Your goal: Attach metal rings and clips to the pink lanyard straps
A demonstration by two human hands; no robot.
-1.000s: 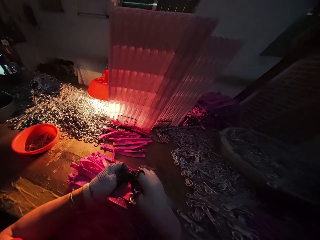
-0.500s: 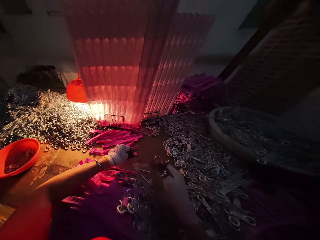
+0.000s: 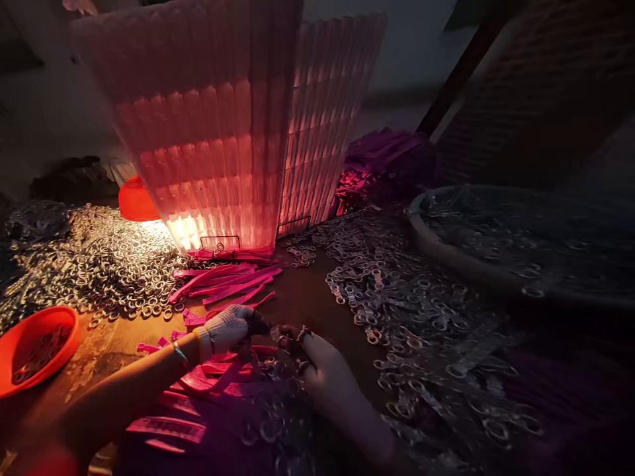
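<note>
The left hand [image 3: 229, 329] and right hand [image 3: 322, 357] pinch small dark pieces [image 3: 285, 336] between them, near centre; their exact grip is unclear. The pieces' long axis seems to run left to right, its pointing end indistinct.

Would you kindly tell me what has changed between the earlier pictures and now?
The gloved left hand and right hand, apart half a second ago, have come back together; whether anything was grasped or released is too dark to tell. The view has swung right, shifting everything leftward. The red bowl, lamp and ring pile appear otherwise unchanged.
</note>
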